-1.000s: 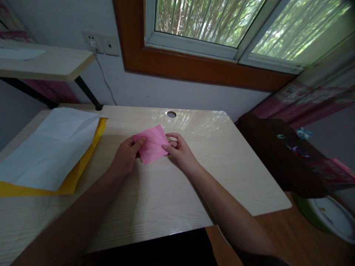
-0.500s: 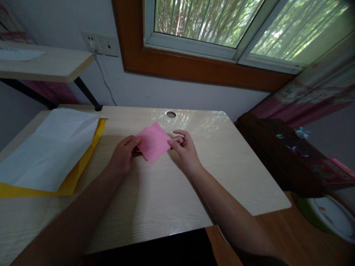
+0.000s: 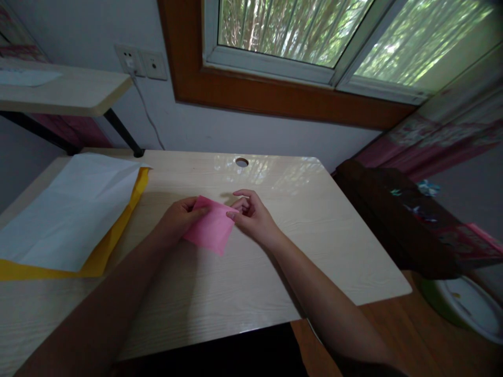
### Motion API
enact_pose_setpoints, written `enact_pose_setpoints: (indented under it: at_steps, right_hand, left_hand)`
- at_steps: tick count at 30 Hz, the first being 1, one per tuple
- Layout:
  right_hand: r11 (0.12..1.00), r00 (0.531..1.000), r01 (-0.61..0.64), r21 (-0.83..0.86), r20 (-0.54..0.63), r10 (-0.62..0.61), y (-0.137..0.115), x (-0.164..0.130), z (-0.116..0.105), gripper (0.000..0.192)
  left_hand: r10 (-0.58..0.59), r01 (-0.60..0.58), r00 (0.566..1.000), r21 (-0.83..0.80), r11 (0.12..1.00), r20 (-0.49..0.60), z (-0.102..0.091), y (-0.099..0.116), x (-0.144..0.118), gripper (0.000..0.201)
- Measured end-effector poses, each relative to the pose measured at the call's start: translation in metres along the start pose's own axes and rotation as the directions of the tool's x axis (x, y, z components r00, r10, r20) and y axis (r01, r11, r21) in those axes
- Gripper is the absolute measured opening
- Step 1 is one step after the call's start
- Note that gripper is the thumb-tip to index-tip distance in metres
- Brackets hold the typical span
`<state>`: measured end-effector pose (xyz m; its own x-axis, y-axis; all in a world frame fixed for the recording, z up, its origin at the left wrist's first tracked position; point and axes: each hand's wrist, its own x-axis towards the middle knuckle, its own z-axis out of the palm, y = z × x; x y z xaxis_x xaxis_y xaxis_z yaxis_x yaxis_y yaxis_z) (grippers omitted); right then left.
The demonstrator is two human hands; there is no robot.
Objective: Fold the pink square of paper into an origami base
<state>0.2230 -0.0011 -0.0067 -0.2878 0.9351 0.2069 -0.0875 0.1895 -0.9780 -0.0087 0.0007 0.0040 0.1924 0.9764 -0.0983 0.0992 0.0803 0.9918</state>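
a: where's the pink paper point(image 3: 209, 228)?
b: middle of the desk point(image 3: 275, 262), a bit toward the far edge. both hands on it. it hangs down toward 6 o'clock from the fingers, lower corner on or just above the wood, can't tell which.

a: left hand point(image 3: 177, 219)?
b: at 9 o'clock of the sheet, thumb on top of the upper left edge, other fingers tucked under. pinching the paper.

a: right hand point(image 3: 251, 215)?
b: at 3 o'clock of it, thumb and forefinger nipped on the upper right corner. remaining fingers curled loosely, one raised a little at 12.

a: is the sheet folded?
b: looks like a small square or diamond, faint crease lines, can't tell how many layers.

a: other stuff on the desk?
b: white sheet point(image 3: 74, 209) at 9 o'clock of the hands, well apart, lying on a yellow sheet point(image 3: 118, 235) that sticks out along its right and near edges. cable hole point(image 3: 241, 162) at 12 o'clock, near the far edge.

a: around the desk?
b: wall sockets point(image 3: 141, 62) at 11, a cord running down from them. window point(image 3: 306, 36) at 12 to 1. a raised shelf point(image 3: 63, 89) at 10. dark cabinet point(image 3: 396, 214) at 3, beside the desk. a white bowl point(image 3: 467, 306) on the floor at 4.
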Motion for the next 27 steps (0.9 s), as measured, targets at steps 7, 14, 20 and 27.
enact_pose_setpoints:
  at_steps: [7,14,20,27]
  right_hand:
    - [0.984,0.986,-0.166,0.062,0.003,0.166,0.006,0.002,-0.004,0.041]
    - [0.985,0.983,-0.165,0.052,-0.072,0.168,0.003,0.002,-0.006,0.027]
    - [0.99,0.981,-0.122,0.068,-0.142,0.131,0.006,0.002,-0.007,0.027]
    - [0.958,0.993,0.005,-0.288,-0.114,-0.039,-0.001,0.002,-0.009,0.025]
  left_hand:
    - [-0.001,-0.009,0.999,-0.192,0.981,-0.05,0.009,-0.003,0.0,0.031]
    - [-0.012,0.002,0.999,-0.246,0.969,-0.038,0.01,-0.003,0.001,0.032]
    - [0.028,-0.025,1.0,-0.183,0.983,0.014,0.012,-0.002,0.0,0.05]
    - [0.193,-0.207,0.972,0.1,0.973,0.131,0.013,-0.005,-0.003,0.042]
